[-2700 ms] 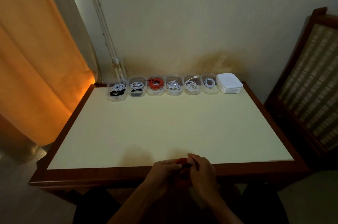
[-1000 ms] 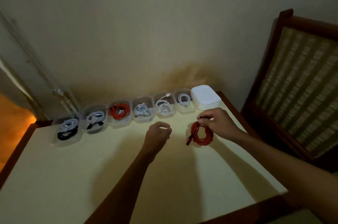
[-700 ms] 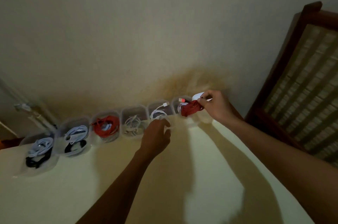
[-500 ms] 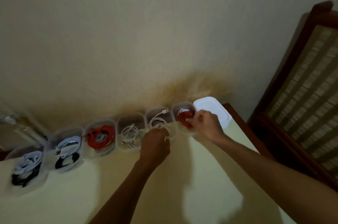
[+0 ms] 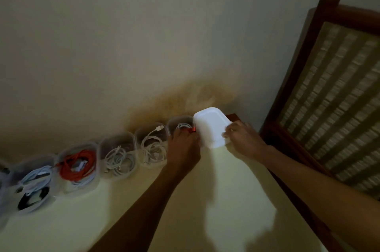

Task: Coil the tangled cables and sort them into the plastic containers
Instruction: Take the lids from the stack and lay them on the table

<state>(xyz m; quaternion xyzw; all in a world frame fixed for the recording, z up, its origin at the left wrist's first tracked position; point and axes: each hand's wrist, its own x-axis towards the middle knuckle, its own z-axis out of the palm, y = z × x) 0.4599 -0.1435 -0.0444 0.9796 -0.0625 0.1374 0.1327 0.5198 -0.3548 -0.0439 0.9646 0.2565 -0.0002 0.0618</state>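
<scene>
Beside the smooth white rounded-square lid (image 5: 210, 127), pinched by the right hand (image 5: 243, 140), the left hand (image 5: 184, 145) presses a red coiled cable (image 5: 190, 130) into the clear plastic container (image 5: 180, 125), fingers curled.

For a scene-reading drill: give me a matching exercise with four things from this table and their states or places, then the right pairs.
Column one:
1. left hand
2. right hand
3. white lid
4. second container from the left

Column two:
A. holds a red coil and a white cable
B. grips the lid's right edge
C. rests on the rightmost container
D. lifted and tilted beside the rightmost container

Pairs: 1-C, 2-B, 3-D, 4-A
</scene>
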